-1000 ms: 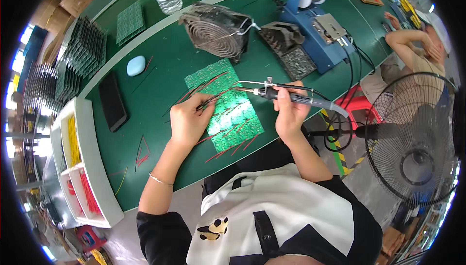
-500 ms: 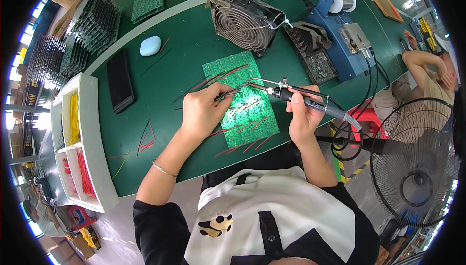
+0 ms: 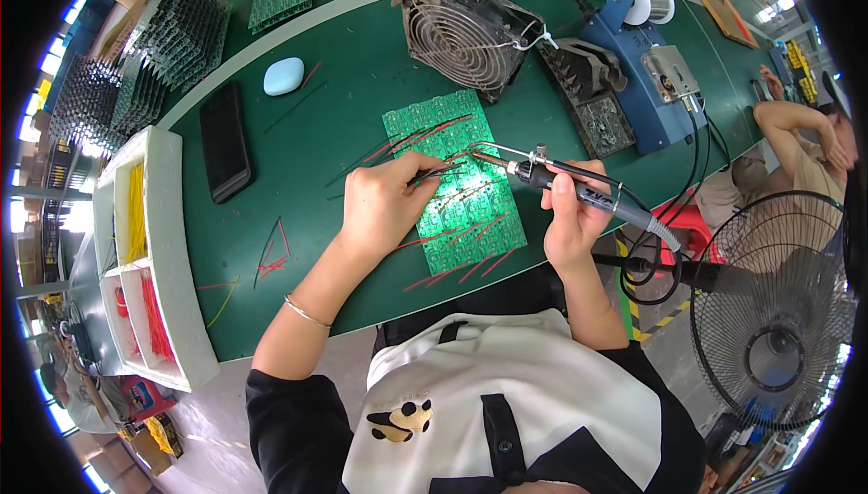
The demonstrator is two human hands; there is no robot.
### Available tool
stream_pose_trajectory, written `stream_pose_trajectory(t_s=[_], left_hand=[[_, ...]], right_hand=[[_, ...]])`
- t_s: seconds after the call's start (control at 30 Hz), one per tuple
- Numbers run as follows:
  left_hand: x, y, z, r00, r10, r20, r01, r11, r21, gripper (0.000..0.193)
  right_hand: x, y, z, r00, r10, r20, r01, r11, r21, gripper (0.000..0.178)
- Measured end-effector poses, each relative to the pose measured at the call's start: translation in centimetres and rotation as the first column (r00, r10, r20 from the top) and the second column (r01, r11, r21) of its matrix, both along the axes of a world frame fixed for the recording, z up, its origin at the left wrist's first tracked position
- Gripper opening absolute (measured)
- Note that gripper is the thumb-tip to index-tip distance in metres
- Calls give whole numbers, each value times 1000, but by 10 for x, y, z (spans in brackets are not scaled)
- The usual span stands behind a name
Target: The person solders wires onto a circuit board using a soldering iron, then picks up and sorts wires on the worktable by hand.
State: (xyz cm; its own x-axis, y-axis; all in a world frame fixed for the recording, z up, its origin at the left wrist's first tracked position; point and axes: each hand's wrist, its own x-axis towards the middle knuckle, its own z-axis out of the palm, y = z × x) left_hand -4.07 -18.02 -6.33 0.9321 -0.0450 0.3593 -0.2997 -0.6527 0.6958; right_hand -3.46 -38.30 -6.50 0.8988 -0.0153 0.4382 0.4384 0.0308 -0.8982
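Note:
A green panel of small circuit boards [image 3: 409, 123] lies flat on the table in front of me, with red and black wires along several of its rows. My left hand [image 3: 378, 205] rests over its left edge, thumb and fingers pinched on thin black wires [image 3: 438, 171] that reach onto the panel. In my right hand [image 3: 577, 223] is a soldering iron [image 3: 583, 194], gripped like a pen, with a thin metal tube [image 3: 511, 150] running beside it to the tip. The tip is at the middle rows, close to the wire ends; whether it touches them is too small to tell.
A dirty fan [image 3: 466, 33] and a blue soldering station [image 3: 646, 87] with a solder spool [image 3: 649, 0] stand beyond the panel. A phone [image 3: 224, 143], a pale blue case [image 3: 284, 76] and a white wire tray [image 3: 172, 250] are at left. A large fan [image 3: 773, 313] stands right.
The view has shifted slightly. The soldering iron's tip has edged a little to the right and nearer to me over the panel. Both hands keep their grips.

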Motion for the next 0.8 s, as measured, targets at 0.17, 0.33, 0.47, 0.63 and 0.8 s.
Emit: stream_pose_trajectory(t_s=[0.17,0.33,0.47,0.63,0.8], left_hand=[[-2,0,-2,999,-14,38,12,999,37,12],[-3,0,-1,1000,-8,25,6,998,55,13],[-3,1,-4,997,-11,73,7,999,51,13],[-1,-1,1,997,-4,72,-1,997,71,12],[-1,-4,7,997,-23,68,16,995,99,11]], right_hand=[[-1,-2,-2,1000,1,-3,-1,1000,-9,15],[-1,-2,-5,999,-25,33,26,999,-26,14],[-1,-2,-7,999,-23,29,22,999,26,14],[4,-3,-7,978,-178,111,159,974,162,15],[11,-23,-2,964,-266,2,256,932,257,14]])
